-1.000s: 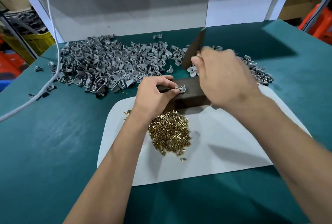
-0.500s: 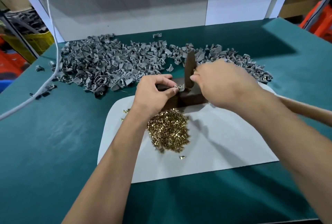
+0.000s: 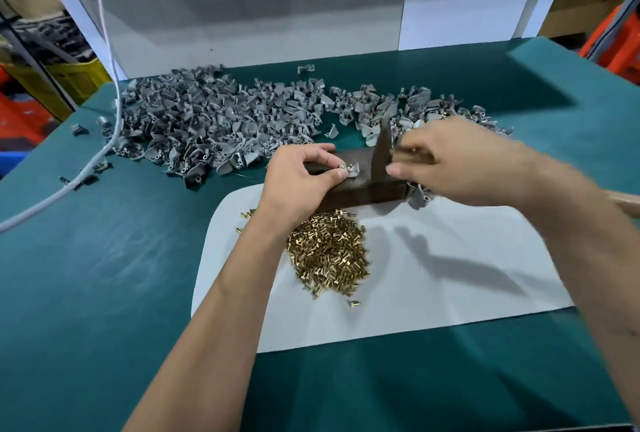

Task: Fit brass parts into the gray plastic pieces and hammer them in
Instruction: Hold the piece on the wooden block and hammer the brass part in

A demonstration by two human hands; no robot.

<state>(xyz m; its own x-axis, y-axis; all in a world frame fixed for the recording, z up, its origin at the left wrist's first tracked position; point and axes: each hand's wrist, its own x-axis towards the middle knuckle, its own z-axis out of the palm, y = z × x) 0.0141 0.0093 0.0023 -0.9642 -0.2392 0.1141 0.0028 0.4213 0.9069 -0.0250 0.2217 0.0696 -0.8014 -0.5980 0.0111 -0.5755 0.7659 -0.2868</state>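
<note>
hands: left hand (image 3: 298, 178) pinches one gray piece (image 3: 351, 170), right hand (image 3: 460, 161) grips one hammer (image 3: 381, 154).

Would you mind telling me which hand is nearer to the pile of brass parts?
Left. The left hand is just beyond the brass parts, its wrist beside the pile's left edge; the right hand is farther off, up and right.

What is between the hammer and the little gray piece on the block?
Nothing visible. The dark metal hammer head in the right hand stands beside the small gray plastic piece, which the left hand pinches on the dark brown block.
</note>
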